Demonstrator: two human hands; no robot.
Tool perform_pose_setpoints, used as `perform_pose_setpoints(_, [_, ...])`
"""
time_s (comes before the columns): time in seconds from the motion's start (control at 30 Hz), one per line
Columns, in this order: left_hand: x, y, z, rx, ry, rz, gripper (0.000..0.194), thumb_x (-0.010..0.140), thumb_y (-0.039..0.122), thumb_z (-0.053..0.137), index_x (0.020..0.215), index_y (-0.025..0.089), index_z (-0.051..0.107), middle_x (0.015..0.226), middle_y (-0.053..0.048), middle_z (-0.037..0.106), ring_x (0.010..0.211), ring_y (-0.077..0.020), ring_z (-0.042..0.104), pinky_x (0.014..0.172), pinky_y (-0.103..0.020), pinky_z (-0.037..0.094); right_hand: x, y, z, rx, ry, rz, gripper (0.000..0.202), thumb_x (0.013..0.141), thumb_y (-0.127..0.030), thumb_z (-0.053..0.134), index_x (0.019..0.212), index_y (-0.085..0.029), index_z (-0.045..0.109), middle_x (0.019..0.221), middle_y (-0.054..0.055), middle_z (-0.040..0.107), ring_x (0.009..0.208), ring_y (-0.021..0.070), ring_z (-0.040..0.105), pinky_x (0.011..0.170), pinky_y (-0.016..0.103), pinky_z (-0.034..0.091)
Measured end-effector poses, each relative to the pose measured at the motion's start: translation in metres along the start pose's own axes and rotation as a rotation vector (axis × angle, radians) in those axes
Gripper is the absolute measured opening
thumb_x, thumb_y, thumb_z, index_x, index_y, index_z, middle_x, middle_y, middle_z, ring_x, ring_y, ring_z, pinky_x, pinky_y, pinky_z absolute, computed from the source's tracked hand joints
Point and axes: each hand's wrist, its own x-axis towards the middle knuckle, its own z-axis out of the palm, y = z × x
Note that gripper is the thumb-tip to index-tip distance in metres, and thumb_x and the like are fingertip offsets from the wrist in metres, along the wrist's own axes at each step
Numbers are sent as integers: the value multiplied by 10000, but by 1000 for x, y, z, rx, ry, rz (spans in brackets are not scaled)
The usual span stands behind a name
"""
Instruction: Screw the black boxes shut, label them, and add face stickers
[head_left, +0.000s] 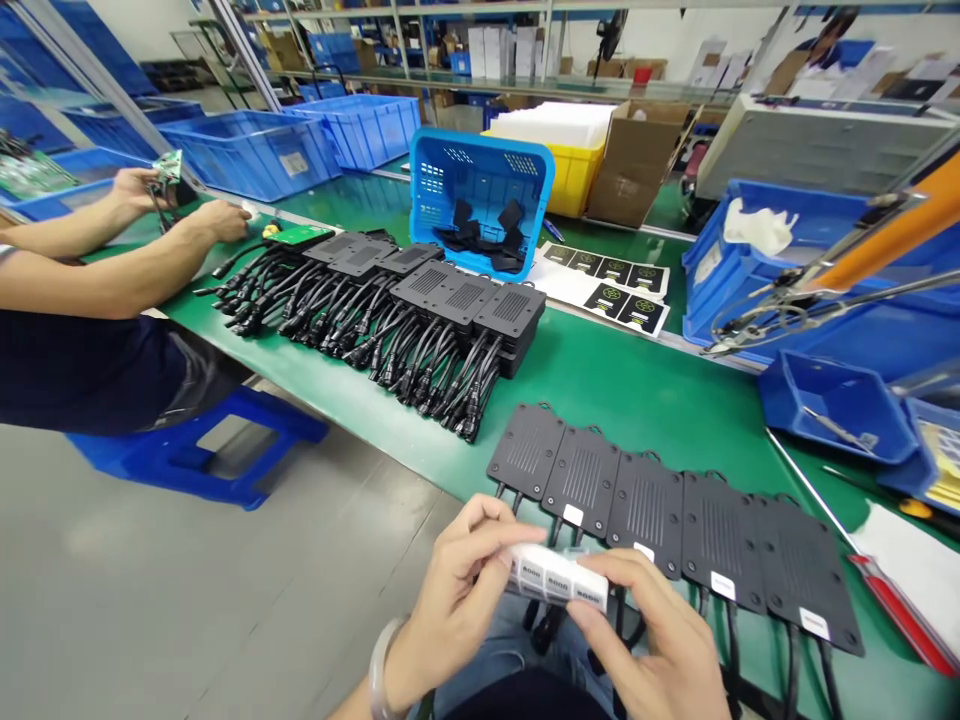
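A roll of white printed labels (559,578) is held just above the table's near edge. My left hand (469,590) pinches its left end, fingers closed on it. My right hand (660,630) grips the right end between thumb and forefinger. Right beyond the hands, several flat black device cases (649,505) lie side by side in a row, their black cables (793,665) hanging toward me. Small white labels (814,623) sit near the lower edge of several cases; the leftmost case (527,450) shows a plain black face.
Stacked black cases with bundled cables (450,295) stand further left on the green table (600,370). A blue basket (480,150), sticker sheets (600,285) and blue bins (832,400) lie behind. A red-handled screwdriver (900,610) is at right. A co-worker's hands (217,220) work at far left.
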Motion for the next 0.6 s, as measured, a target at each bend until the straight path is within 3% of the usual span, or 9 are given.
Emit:
perform_pose_setpoints(0.1, [0, 1, -2, -32, -59, 14, 198, 931, 306, 646, 1100, 256, 736, 1034, -60, 609, 887, -177, 607, 745, -270, 494, 4, -1, 0, 93, -30, 9, 73, 903, -196, 635, 950, -252, 628, 866, -12, 662, 791, 103, 671, 707, 161, 528])
perform_pose_setpoints(0.17, [-1, 1, -1, -24, -55, 35, 188, 863, 288, 748, 1045, 240, 744, 1028, -54, 657, 867, -172, 638, 757, -265, 503, 6, -1, 0, 155, -54, 39, 71, 900, -175, 623, 870, -236, 644, 832, -3, 660, 766, 112, 667, 687, 179, 529])
perform_pose_setpoints(0.37, [-3, -1, -3, -60, 25, 23, 110, 871, 276, 752, 960, 213, 756, 842, -34, 748, 737, -167, 677, 688, -258, 525, 6, -3, 6, 309, -119, 188, 279, 923, -265, 590, 654, -199, 622, 730, 28, 640, 619, 132, 619, 576, 221, 498])
perform_pose_setpoints(0.43, [-3, 0, -6, -68, 43, 10, 81, 881, 262, 740, 941, 213, 761, 838, -33, 749, 740, -165, 681, 691, -256, 527, 7, -2, 7, 328, -154, 202, 244, 931, -285, 581, 728, -213, 696, 764, 34, 666, 644, 139, 641, 590, 221, 517])
perform_pose_setpoints(0.5, [-4, 0, -11, -56, 47, 15, 74, 889, 241, 728, 949, 219, 764, 846, -30, 747, 753, -160, 679, 697, -248, 524, 9, 1, 5, 305, -151, 167, 141, 909, -286, 622, 966, -257, 748, 836, 26, 702, 712, 144, 677, 646, 212, 549])
perform_pose_setpoints(0.57, [-4, 0, -15, -38, 46, 22, 86, 895, 220, 719, 967, 224, 765, 855, -26, 746, 760, -152, 672, 701, -241, 518, 13, 2, 3, 233, -107, 112, 240, 880, -262, 667, 1116, -287, 704, 892, 10, 716, 774, 138, 697, 694, 193, 562])
perform_pose_setpoints(0.6, [-5, 0, -17, -30, 47, 21, 90, 896, 211, 716, 971, 226, 764, 855, -24, 744, 758, -149, 668, 700, -237, 515, 15, 2, 1, 182, -85, 80, 233, 872, -243, 678, 1100, -287, 691, 894, 2, 714, 782, 130, 696, 698, 182, 559])
